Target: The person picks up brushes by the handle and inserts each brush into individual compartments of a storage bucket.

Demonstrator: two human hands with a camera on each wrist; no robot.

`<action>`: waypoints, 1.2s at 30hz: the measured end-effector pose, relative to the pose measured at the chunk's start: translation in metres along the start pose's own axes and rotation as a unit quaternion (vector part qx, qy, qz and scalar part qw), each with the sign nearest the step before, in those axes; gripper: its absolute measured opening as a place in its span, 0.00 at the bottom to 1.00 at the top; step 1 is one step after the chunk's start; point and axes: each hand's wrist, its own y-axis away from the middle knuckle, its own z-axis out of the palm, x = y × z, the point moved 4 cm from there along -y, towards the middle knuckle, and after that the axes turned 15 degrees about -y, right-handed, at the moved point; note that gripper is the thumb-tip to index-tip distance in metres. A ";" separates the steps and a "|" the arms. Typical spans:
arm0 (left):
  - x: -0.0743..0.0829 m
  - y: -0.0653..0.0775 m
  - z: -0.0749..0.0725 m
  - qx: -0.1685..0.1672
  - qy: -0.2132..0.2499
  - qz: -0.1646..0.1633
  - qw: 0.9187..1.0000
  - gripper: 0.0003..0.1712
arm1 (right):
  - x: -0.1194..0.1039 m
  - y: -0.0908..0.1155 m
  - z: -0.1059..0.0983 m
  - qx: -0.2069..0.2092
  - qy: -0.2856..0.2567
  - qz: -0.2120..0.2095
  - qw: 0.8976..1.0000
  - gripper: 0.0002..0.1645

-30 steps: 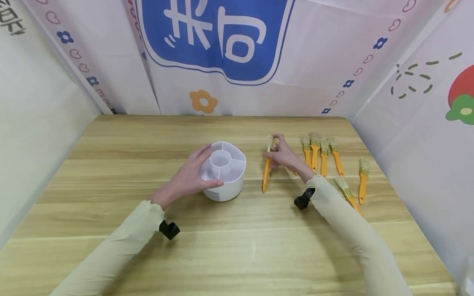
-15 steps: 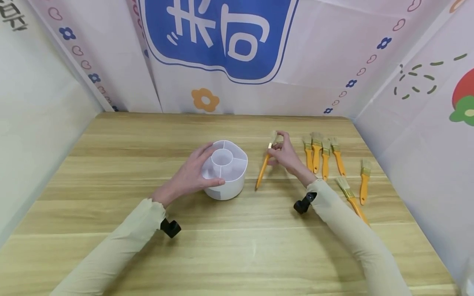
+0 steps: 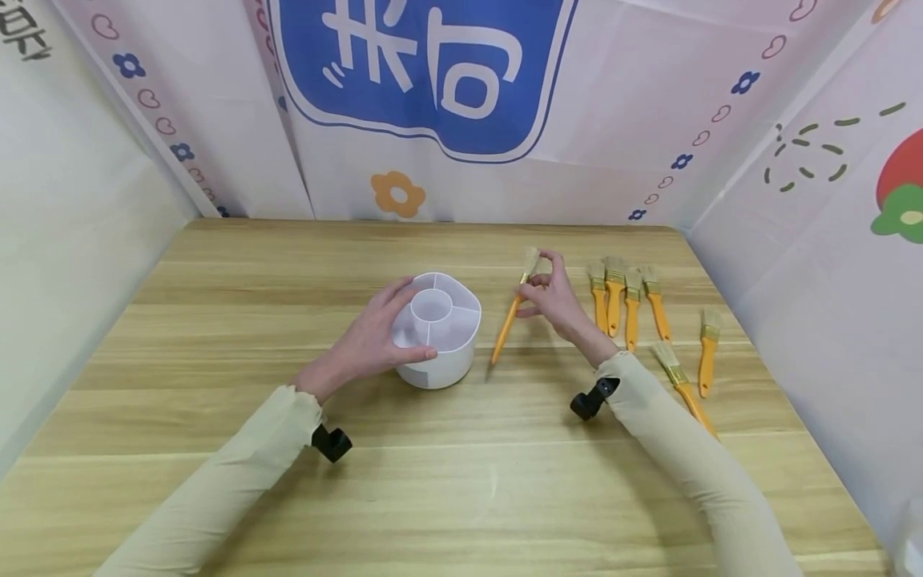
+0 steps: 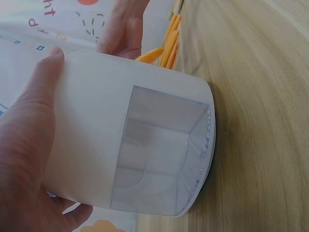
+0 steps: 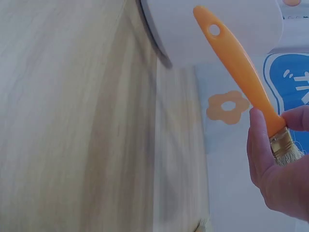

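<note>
So I've got the right hand pinching one orange-handled brush by the metal collar, bristles up, handle slanting down just beside the white organizer, not touching it. Left hand grips the organizer, thumb on the near side and fingers round the far side, and it's upright on the tabletop. Looks to me like the step is bringing the brush across to a compartment, and the handle end sits lower than the rim, so I'd lift first, straighten the brush more toward vertical, and only then go sideways. That high pinch is handy IMO, since it leaves the whole handle free to go in first, but a long handle could swing, so I'd go slow and let the left hand brace against any bump. As for the organizer itself: round centre cup, thin dividers splitting the ring around it, and nothing in the parts I can see, though the left hand hides some of the left side. The clear front panel shows nothing behind it either. Six more brushes lie off to the right.
</note>
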 end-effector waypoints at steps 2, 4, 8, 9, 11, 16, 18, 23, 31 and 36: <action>0.000 0.000 0.000 0.000 -0.001 0.000 1.000 0.49 | -0.003 0.002 0.002 0.000 -0.006 -0.004 1.000 0.45; 0.000 0.000 0.000 0.000 -0.003 0.001 1.000 0.49 | -0.007 0.004 0.004 -0.002 -0.015 -0.009 1.000 0.45; 0.000 0.001 0.001 0.001 -0.006 0.001 1.000 0.50 | -0.013 0.008 0.008 -0.007 -0.044 -0.026 0.999 0.44; 0.000 0.001 0.001 0.001 -0.007 0.001 1.000 0.50 | -0.014 0.009 0.009 -0.008 -0.052 -0.032 0.998 0.44; 0.000 0.001 0.001 0.001 -0.008 0.001 1.000 0.50 | -0.018 0.010 0.012 -0.011 -0.066 -0.049 0.997 0.42; 0.001 0.001 0.001 -0.001 -0.010 -0.001 1.000 0.50 | -0.031 0.015 0.019 -0.017 -0.081 -0.078 0.994 0.42; 0.001 0.001 0.000 -0.001 -0.009 -0.004 1.000 0.51 | -0.036 0.017 0.022 -0.016 -0.082 -0.083 0.993 0.43; 0.001 0.000 0.000 -0.001 -0.007 -0.006 1.000 0.51 | -0.047 0.019 0.029 -0.010 -0.101 -0.089 0.991 0.43; 0.001 0.001 -0.001 0.000 -0.007 -0.004 1.000 0.51 | -0.056 0.022 0.048 -0.013 -0.129 -0.121 0.984 0.44; 0.000 0.001 -0.001 -0.004 -0.007 -0.004 1.000 0.52 | -0.056 0.025 0.057 -0.022 -0.115 -0.140 0.983 0.44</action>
